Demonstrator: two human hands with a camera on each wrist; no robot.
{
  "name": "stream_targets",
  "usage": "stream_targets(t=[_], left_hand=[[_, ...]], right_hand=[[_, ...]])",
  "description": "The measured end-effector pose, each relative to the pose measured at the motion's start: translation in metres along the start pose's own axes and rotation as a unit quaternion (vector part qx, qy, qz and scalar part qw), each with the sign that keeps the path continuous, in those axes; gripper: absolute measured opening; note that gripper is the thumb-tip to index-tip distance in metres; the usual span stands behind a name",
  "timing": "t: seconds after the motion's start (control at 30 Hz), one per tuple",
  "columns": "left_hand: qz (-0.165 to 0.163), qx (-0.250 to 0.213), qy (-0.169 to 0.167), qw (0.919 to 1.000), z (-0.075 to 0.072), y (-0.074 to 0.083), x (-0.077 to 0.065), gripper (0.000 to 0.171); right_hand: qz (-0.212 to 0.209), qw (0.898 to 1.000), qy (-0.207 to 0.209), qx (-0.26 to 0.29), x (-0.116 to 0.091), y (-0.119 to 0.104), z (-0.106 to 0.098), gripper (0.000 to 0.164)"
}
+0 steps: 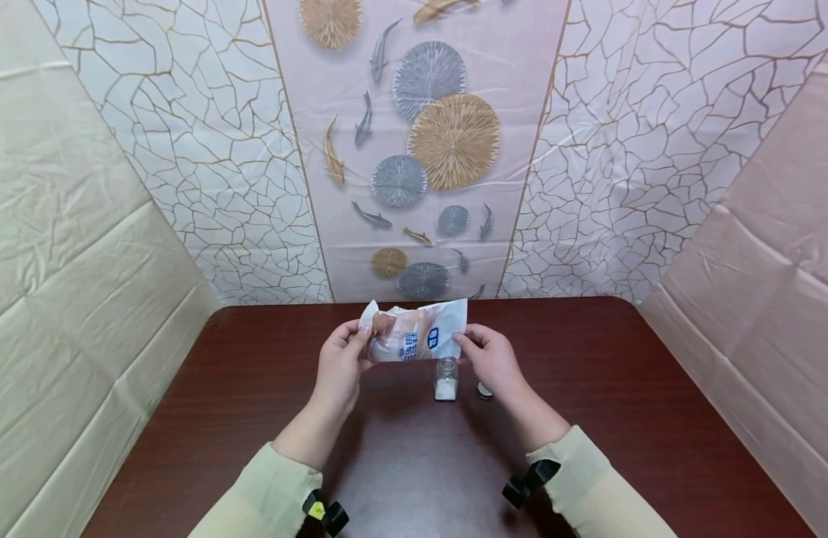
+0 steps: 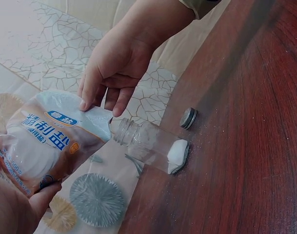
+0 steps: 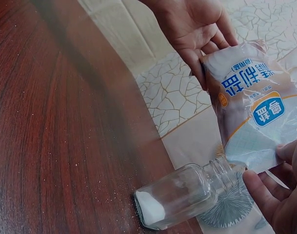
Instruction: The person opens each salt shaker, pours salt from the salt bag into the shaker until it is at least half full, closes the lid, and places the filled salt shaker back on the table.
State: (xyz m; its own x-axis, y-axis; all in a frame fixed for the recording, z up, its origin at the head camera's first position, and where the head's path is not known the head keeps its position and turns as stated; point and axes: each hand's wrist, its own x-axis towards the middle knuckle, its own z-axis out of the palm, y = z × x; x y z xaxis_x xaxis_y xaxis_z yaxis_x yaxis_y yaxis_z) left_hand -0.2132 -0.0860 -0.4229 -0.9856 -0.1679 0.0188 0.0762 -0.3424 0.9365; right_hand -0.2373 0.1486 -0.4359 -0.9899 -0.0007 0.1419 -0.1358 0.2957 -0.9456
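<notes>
Glass jar (image 1: 445,381) on the desk (image 1: 622,388), under the corner of a salt bag (image 1: 417,334).
Nearest are 2 pale sleeves (image 1: 252,497), each with a black device (image 1: 336,517) at the cuff. Beyond them, the left hand (image 1: 336,370) grips one end of the bag, while the right hand (image 1: 495,360) pinches the opposite, paler end between thumb and fingers. The bag is held above the desk, its low corner at the open jar mouth; whether they touch, I cannot tell. The jar stands upright with white powder at its bottom, and white grains (image 3: 82,195) dot the wood around it. Right of it lies a round lid (image 1: 485,391). Farthest back is a cloth (image 1: 454,142) printed with fish and discs, between 2 crackle-patterned white panels (image 1: 239,149).
</notes>
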Motion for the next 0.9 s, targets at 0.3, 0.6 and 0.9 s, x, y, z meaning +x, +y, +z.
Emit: stream_targets(t=[0.3, 0.6, 0.9], left_hand=[[-0.003, 0.007, -0.001, 1.0000, -0.0009, 0.0000, 0.0004, 0.017], [0.001, 0.001, 0.000, 1.0000, 0.0002, 0.0005, -0.0004, 0.017], [-0.005, 0.003, 0.008, 1.0000, 0.0016, -0.0001, -0.0006, 0.014]], right_hand=[[0.002, 1.000, 0.000, 0.010, 0.0005, 0.0016, 0.0003, 0.016], [0.001, 1.000, -0.004, 0.016, 0.0015, 0.0022, 0.0002, 0.018], [0.003, 1.000, -0.007, 0.020, 0.0007, 0.0037, -0.0011, 0.018]])
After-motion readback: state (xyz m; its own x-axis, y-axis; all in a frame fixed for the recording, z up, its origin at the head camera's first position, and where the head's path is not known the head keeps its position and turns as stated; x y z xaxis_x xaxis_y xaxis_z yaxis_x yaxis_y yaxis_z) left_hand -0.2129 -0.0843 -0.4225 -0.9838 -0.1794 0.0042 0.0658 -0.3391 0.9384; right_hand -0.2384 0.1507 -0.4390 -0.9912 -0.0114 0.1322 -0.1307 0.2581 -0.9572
